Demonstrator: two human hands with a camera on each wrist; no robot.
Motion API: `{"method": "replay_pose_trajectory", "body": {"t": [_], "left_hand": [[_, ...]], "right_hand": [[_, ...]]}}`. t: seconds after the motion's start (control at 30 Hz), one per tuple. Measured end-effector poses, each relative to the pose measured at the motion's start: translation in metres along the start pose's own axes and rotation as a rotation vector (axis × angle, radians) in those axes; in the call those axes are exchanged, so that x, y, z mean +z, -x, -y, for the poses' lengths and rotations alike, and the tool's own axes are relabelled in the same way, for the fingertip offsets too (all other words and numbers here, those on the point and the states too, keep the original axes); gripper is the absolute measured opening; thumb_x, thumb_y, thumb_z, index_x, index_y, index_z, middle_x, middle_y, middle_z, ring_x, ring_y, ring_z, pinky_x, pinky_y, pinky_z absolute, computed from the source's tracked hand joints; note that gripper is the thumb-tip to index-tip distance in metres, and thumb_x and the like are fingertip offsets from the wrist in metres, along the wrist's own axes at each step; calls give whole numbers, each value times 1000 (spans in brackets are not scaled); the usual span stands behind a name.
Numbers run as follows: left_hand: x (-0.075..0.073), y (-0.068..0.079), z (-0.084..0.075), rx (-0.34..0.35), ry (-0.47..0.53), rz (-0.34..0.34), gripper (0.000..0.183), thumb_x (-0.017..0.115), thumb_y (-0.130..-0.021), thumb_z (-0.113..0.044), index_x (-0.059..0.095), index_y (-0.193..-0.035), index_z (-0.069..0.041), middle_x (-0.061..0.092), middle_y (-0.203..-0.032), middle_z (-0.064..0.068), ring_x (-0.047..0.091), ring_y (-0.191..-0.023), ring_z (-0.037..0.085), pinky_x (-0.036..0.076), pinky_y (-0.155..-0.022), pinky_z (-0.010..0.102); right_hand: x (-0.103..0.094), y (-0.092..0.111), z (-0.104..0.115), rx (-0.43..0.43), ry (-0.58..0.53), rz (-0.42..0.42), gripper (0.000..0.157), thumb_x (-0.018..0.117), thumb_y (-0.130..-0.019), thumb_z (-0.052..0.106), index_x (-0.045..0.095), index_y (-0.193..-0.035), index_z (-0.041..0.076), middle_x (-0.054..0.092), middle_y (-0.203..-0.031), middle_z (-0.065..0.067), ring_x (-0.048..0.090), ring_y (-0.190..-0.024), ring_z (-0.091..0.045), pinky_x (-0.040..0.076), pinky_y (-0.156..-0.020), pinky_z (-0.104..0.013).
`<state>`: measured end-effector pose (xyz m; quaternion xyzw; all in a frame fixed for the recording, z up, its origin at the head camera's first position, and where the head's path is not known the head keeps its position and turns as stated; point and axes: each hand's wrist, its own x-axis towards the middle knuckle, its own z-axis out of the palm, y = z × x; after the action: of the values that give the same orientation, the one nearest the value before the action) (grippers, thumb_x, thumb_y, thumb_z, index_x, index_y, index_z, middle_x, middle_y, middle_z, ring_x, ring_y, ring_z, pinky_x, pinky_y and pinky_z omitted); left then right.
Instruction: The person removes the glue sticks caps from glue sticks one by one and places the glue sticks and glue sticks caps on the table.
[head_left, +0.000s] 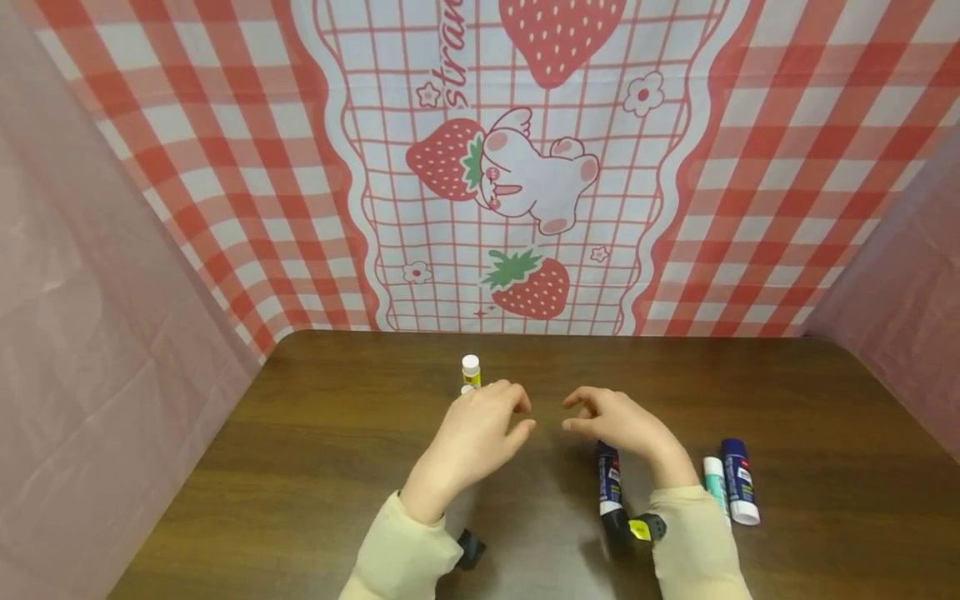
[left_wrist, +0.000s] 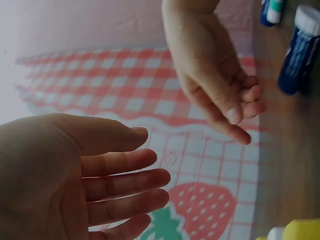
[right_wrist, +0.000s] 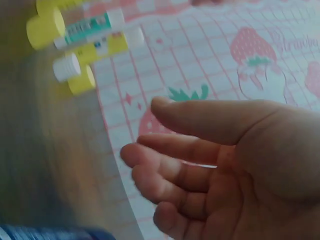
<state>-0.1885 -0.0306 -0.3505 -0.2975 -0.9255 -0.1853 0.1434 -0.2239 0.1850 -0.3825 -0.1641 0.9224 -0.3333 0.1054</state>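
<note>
Above the table, my left hand (head_left: 476, 437) hovers with relaxed fingers and nothing in its grasp. Facing it, my right hand (head_left: 618, 425) is empty too, its fingers loosely bent. Between them is a gap. A dark blue glue stick (head_left: 610, 479) with a white end lies below the right hand, partly hidden by it. Just beyond the left hand stands a yellow glue stick (head_left: 471, 375) with a white cap. The right wrist view shows more there: a green-and-white glue stick (right_wrist: 89, 29) and several yellow ones, mostly hidden by the left hand in the head view.
Right of the right forearm, a teal-and-white glue stick (head_left: 716, 483) lies beside a larger dark blue glue stick (head_left: 740, 483). A checked strawberry cloth (head_left: 540, 208) hangs behind the brown table (head_left: 337, 467). Pink cloth (head_left: 112, 250) lines the sides.
</note>
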Motion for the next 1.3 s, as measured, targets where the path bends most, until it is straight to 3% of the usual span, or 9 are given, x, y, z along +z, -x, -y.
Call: {"method": "replay_pose_trajectory", "body": {"t": [0.13,0.4,0.63,0.77,1.0,1.17,1.3], "left_hand": [[16,-1,-11,37,-69,23,13,65,-81,-28,60,-84,-16,57,-77,-7,55,-67,9,42,-58,23],[59,0,-36,98,-195,4,16,66,-78,-33,58,-78,-20,56,-68,-9,55,-59,8,34,-49,21],[91,8,-55,102,-269,108,30,59,-83,-46,59,-83,-17,60,-70,-6,57,-59,9,35,-47,23],[98,11,-58,95,-275,160,36,54,-84,-51,60,-90,-15,61,-75,-5,57,-61,10,37,-49,25],[99,11,-57,68,-289,178,41,53,-84,-54,61,-92,-14,62,-79,-4,59,-66,11,40,-51,26],[99,9,-52,38,-279,186,40,54,-83,-54,61,-89,-14,60,-75,-3,59,-65,12,41,-50,27],[99,8,-49,-13,-214,212,43,53,-84,-54,61,-90,-13,61,-76,-2,60,-66,13,42,-50,28]], "right_hand": [[-7,5,-10,20,10,-7,38,62,-84,25,57,-110,-1,63,-79,-3,56,-69,-11,45,-62,-29],[-11,10,-23,76,83,-68,34,63,-82,24,59,-103,-3,63,-81,-7,57,-72,-16,46,-64,-33],[-6,12,-28,248,118,30,32,64,-82,28,58,-91,-3,59,-75,-6,54,-65,-17,45,-58,-32],[0,12,-28,283,120,36,31,65,-81,30,56,-82,0,55,-68,-5,52,-56,-16,43,-51,-28],[6,6,-27,302,151,50,30,66,-80,31,53,-71,5,54,-58,-4,51,-47,-13,42,-45,-25],[7,5,-27,263,142,81,27,64,-80,29,56,-64,7,54,-53,-2,49,-44,-12,42,-44,-25],[5,4,-25,201,77,135,25,60,-81,28,60,-67,8,53,-55,1,48,-47,-10,42,-47,-25]]}}
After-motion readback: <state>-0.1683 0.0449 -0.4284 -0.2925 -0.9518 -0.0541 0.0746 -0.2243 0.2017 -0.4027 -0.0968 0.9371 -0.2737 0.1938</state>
